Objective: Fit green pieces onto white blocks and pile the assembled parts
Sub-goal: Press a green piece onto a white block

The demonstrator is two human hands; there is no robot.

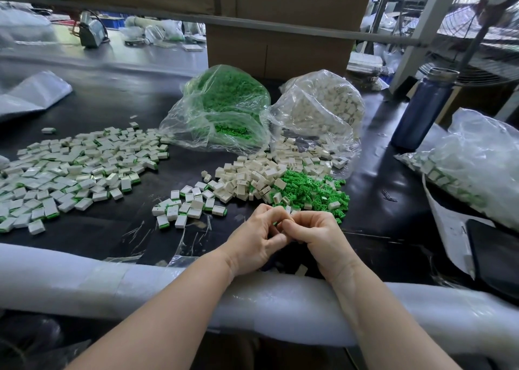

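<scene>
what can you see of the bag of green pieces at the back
The bag of green pieces is clear, crinkled thin plastic, slumped on the dark table and heaped with small bright green parts. Its mouth opens toward the person. Its right side presses against the bag of white blocks. A cardboard box stands right behind it.

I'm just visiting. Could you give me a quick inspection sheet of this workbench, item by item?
Surface: dark table, foam padding along the near edge.
Job's things: loose green pieces beside loose white blocks; bag of green pieces; bag of white blocks; assembled parts spread at left.
Clutter: blue bottle, bagged parts at right, paper.
Hands: left hand and right hand meet, fingers curled on something small, mostly hidden.
Cables: nothing seen.
Surroundings: cardboard boxes, fan.
</scene>
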